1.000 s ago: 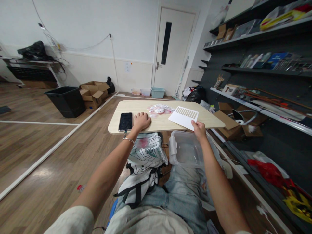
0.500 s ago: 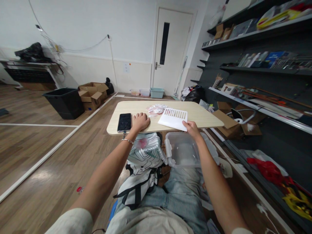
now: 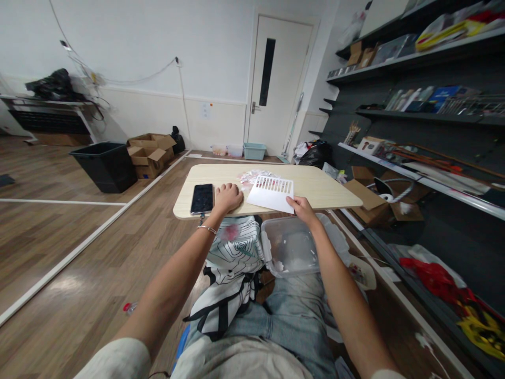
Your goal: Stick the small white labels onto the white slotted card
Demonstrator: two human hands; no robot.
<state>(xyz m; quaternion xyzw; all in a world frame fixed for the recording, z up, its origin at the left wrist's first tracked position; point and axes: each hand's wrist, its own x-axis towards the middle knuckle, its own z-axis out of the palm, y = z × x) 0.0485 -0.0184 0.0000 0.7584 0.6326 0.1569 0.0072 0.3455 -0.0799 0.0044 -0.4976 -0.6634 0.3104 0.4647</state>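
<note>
My right hand point(image 3: 302, 208) grips the near right corner of a white slotted card point(image 3: 271, 199), which has a row of narrow openings along its far edge. The card lies over the near right part of a heap of small white and pinkish pieces point(image 3: 249, 178); what these pieces are is too small to make out. My left hand point(image 3: 228, 197) rests palm down on the wooden tabletop point(image 3: 315, 184), fingers stretched forward, left of the card. Beside it, almost touching, lies a phone point(image 3: 202, 198) with a dark screen.
Below the table edge, a clear plastic box point(image 3: 290, 247) sits at my legs with a few white scraps inside. A black bin point(image 3: 104, 166) and open cardboard boxes point(image 3: 148, 152) stand left. Loaded shelves point(image 3: 418, 113) line the right wall. A small red-capped bottle point(image 3: 129, 308) lies on the floor.
My right hand has moved the card leftward, over more of the pieces and closer to my left hand. The clear box has shifted slightly left. My left hand and the phone stay put.
</note>
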